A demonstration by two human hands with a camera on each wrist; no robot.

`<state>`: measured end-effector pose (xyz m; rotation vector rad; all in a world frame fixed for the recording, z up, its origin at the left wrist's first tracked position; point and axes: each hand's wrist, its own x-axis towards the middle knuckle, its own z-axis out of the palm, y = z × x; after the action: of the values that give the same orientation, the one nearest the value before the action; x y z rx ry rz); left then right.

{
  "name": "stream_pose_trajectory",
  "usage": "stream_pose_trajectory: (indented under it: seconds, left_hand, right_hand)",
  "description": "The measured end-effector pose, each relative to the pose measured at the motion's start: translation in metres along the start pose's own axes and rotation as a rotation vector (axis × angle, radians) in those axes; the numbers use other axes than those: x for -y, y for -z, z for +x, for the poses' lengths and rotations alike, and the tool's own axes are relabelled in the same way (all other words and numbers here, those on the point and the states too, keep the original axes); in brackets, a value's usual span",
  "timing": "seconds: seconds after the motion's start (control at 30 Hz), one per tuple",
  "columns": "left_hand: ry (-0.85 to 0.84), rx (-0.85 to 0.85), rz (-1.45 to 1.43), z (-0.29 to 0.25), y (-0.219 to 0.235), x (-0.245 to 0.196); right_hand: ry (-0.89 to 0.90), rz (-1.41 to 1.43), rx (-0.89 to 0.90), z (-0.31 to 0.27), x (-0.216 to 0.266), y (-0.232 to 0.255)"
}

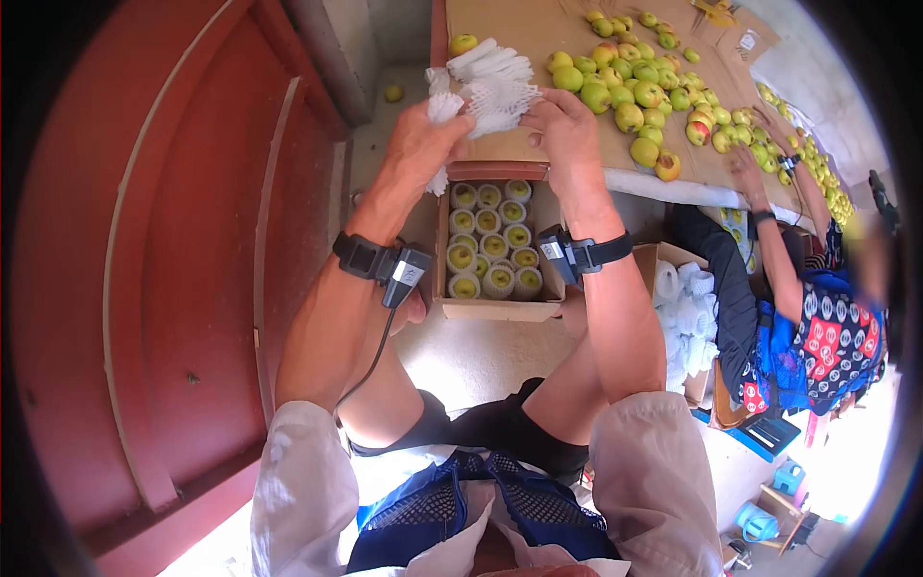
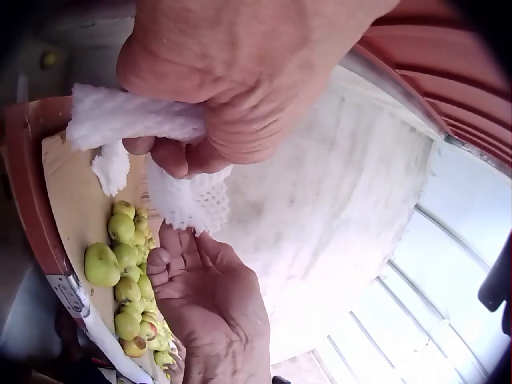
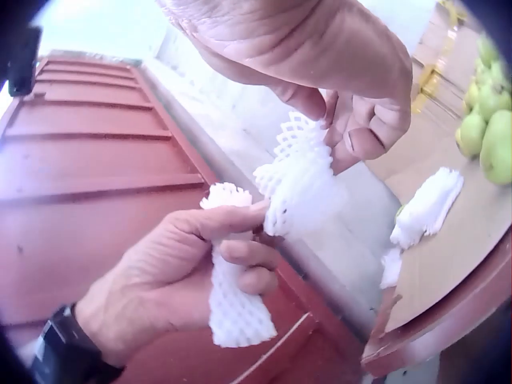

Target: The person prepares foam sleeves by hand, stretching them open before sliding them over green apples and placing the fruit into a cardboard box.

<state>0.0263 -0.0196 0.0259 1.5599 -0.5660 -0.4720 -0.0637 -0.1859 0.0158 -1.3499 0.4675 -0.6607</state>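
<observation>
My left hand [image 1: 420, 144] grips a flattened white foam net sleeve [image 3: 240, 312] that sticks out on both sides of its curled fingers. Between the two hands a second foam net [image 3: 302, 180] is stretched, its mesh spread apart. The right hand [image 1: 569, 135] pinches that net's edge with thumb and fingers, while the left thumb and fingertip pinch its other side. Both hands are above the near edge of the cardboard-covered table [image 1: 524, 149]. More flat foam nets [image 1: 490, 60] lie on the table beyond them, next to a single apple [image 1: 462, 44].
Below the hands stands a cardboard box [image 1: 500, 310] with rows of apples in foam nets. Loose green and reddish apples [image 1: 630, 87] cover the table's right part. Another person [image 1: 817, 327] reaches over them. A carton of foam nets [image 1: 687, 317] stands at right, a red door [image 1: 173, 269] at left.
</observation>
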Motion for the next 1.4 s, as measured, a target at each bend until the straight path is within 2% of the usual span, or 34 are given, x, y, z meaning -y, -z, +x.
stream_pose_trajectory:
  seconds: [0.17,0.27,0.37,0.47,0.57,0.67,0.77,0.87,0.97,1.07,1.17,1.27,1.4]
  left_hand:
    - [0.049,0.009,0.042,-0.001,0.003,0.001]
    - [0.057,0.015,-0.045,-0.001,0.003,0.006]
    - [0.090,0.067,-0.247,0.004,0.009,0.013]
    - [0.077,0.113,-0.324,0.004,0.012,0.008]
    - [0.127,0.146,-0.286,0.004,0.013,0.012]
    - [0.103,0.163,-0.356,0.001,0.009,0.006]
    - [-0.013,0.120,-0.287,-0.002,0.007,-0.003]
    - [-0.040,0.037,0.135,-0.012,0.005,-0.021]
    - [-0.238,-0.006,0.444,-0.006,0.004,0.003]
    - [-0.498,0.035,0.624,-0.013,0.001,0.005]
    - [-0.479,0.118,0.578,-0.025,-0.007,-0.008]
    - [-0.553,0.136,0.574,-0.027,-0.012,-0.006]
    - [-0.605,0.165,0.606,-0.026,-0.012,-0.002]
  right_hand:
    - [-0.119,0.243,0.002,-0.005,0.007,0.003]
    - [-0.242,0.361,0.072,0.002,-0.001,0.013]
    - [-0.314,0.385,0.146,0.003,-0.002,0.015]
    - [-0.313,0.286,0.135,0.008,-0.012,0.017]
    - [-0.222,0.321,0.102,0.003,-0.003,0.010]
    - [-0.250,0.354,0.102,0.001,0.006,0.014]
    - [-0.304,0.208,0.140,0.012,-0.014,0.026]
    - [-0.224,-0.143,0.217,-0.002,0.003,0.019]
    - [-0.044,-0.354,0.205,-0.003,0.009,0.017]
    - [0.078,-0.419,0.195,-0.004,0.007,0.013]
    - [0.020,-0.476,0.190,-0.003,0.006,0.014]
    - [0.030,-0.516,0.231,0.009,-0.007,0.023]
    - [-0.017,-0.266,0.119,0.007,-0.002,0.026]
